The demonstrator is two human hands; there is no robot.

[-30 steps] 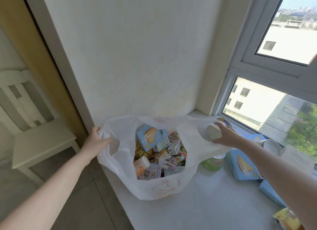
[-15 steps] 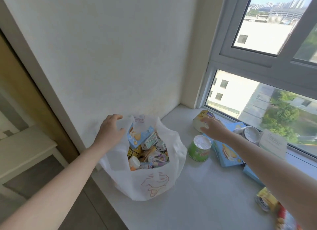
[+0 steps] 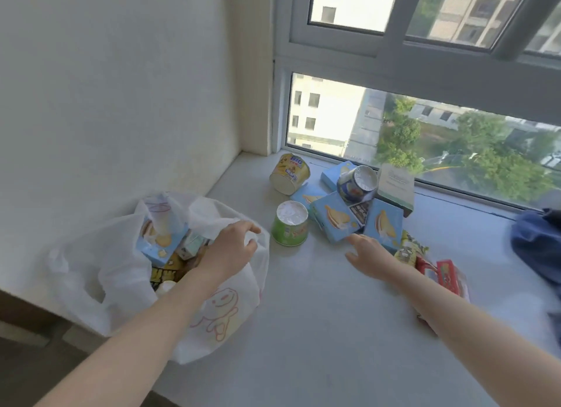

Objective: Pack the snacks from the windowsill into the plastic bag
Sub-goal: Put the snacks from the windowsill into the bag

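Window (image 3: 455, 127) runs along the far side, behind the green tub (image 3: 290, 228). Pale windowsill (image 3: 303, 330) carries everything; the green tub stands upright on it, foil top up. White plastic bag (image 3: 121, 273) with a red line-drawn figure sits left of the green tub, close beside it, mouth open and already holding snacks: a blue biscuit box (image 3: 161, 241), a yellow-and-black packet (image 3: 165, 273) and small cartons. Dark blue cloth (image 3: 537, 245) lies far right of the tub, cut by the frame edge.

Left hand (image 3: 230, 250) is just left of the tub, fingers curled round the bag's near-side rim, gripping the plastic. Right hand (image 3: 368, 254) is right of the tub and a bit nearer the camera, palm down, fingers spread and straight, holding nothing; fingertips reach the lower edge of the blue boxes, contact cannot be told.

Snacks not yet packed: two blue sandwich-biscuit boxes (image 3: 334, 221) (image 3: 384, 224) tilted just right of the tub, more blue boxes behind them. A pale green-and-white box (image 3: 396, 185) leans behind-right. A yellow cup (image 3: 290, 172) lies on its side straight behind the tub. A blue-and-white cup (image 3: 356, 183) lies tipped on the boxes, behind-right. A yellow packet (image 3: 408, 250) and a red packet (image 3: 446, 276) lie right of the tub, beyond the right hand's wrist.
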